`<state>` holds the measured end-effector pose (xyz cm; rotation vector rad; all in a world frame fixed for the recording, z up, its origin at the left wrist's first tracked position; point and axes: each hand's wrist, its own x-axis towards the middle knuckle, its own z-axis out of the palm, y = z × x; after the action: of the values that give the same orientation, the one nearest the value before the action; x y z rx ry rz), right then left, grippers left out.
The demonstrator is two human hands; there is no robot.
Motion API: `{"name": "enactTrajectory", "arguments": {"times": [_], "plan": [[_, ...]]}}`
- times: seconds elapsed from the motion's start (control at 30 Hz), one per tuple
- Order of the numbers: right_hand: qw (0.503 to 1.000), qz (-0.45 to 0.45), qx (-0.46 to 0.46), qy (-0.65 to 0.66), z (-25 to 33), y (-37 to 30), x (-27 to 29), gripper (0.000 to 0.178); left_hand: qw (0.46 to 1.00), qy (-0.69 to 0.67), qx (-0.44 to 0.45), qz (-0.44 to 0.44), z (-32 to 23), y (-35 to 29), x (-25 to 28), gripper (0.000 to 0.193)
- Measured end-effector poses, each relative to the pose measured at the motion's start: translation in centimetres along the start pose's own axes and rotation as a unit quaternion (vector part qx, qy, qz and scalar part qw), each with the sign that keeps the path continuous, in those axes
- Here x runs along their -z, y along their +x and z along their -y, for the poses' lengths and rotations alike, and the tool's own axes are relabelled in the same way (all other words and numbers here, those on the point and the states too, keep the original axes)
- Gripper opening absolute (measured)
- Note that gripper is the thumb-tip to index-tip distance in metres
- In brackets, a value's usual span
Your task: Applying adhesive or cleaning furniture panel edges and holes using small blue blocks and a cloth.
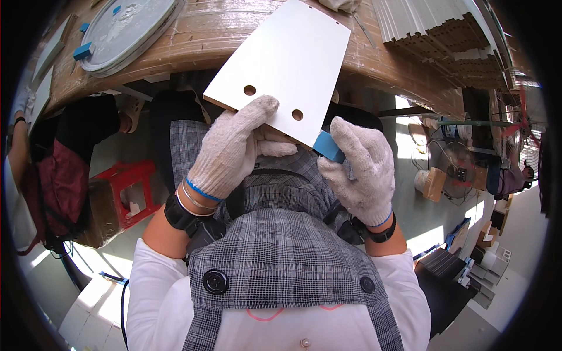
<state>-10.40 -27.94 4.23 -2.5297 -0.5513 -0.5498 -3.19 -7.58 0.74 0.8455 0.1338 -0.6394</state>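
A white board (287,55) with two round holes near its close edge is tilted over my lap, its far part above the table. My left hand (237,143), in a white knitted glove, grips the board's near edge, thumb on top beside the holes and fingers underneath. In my gloved right hand (363,167) a small blue block (328,146) is pinched between thumb and fingers. One end of the block meets the board's near right corner. Whether the block is foam or something harder, I cannot tell.
The wrapped table (199,35) carries a round grey lid (132,35) with white paste and another blue block (83,51). White boards (421,23) are stacked at the far right. A red stool (126,190) and a seated person (58,169) are on the left; a fan (459,169) stands right.
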Motion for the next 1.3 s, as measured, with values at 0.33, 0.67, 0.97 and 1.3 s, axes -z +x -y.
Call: {"name": "enactTrajectory", "arguments": {"times": [0.33,0.67,0.97,1.3], "plan": [[1.000,-0.012,0.009,0.000,-0.2,-0.2,-0.1,0.050,1.000,-0.005,-0.002,-0.001,0.1,0.0,-0.1,0.042],[0.998,-0.033,0.029,-0.051,-0.5,-0.5,-0.7,0.049,1.000,-0.009,-0.002,-0.002,0.3,-0.1,0.1,0.041],[0.999,0.014,0.040,-0.035,0.3,-0.4,-0.7,0.048,1.000,-0.009,0.011,0.001,0.2,0.1,0.4,0.042],[0.976,-0.063,-0.152,0.141,-1.1,-1.8,-0.7,0.047,0.998,-0.016,0.032,-0.048,2.2,1.1,2.2,0.046]]}}
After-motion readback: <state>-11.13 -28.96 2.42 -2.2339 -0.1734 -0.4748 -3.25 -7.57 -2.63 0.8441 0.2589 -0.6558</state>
